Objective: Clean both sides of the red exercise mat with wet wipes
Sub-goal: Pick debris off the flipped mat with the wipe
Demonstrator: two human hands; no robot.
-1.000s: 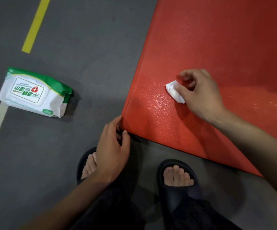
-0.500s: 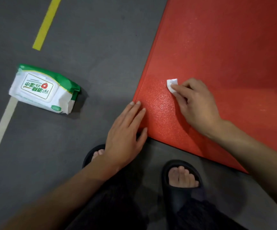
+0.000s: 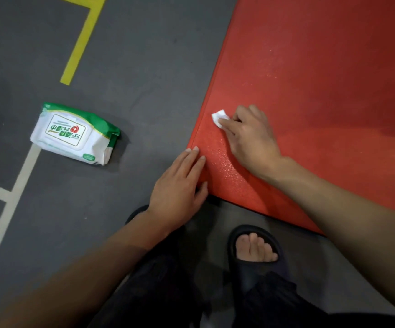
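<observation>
1. In the head view we see the right hand (image 3: 250,138) lying palm down on the red exercise mat (image 3: 321,91), its forearm reaching in from the lower right. Its fingers are bent over a folded white wet wipe (image 3: 219,117) and press it against the mat; the wipe sticks out past the fingertips, just inside the mat's left edge.
2. The left hand (image 3: 180,185) is released and flat, fingers straight and held together, holding nothing. It rests on the grey floor (image 3: 144,67) at the mat's near corner, with the fingertips touching the mat's left edge and the thumb against the corner.
3. The mat's left edge runs up and to the right from that corner; its near edge runs down to the right, past a foot in a black sandal (image 3: 255,252).
4. Left of the mat, well apart from it, lies the wet wipes pack (image 3: 73,133), with bare floor between them. A yellow floor line (image 3: 80,46) sits beyond the pack.
</observation>
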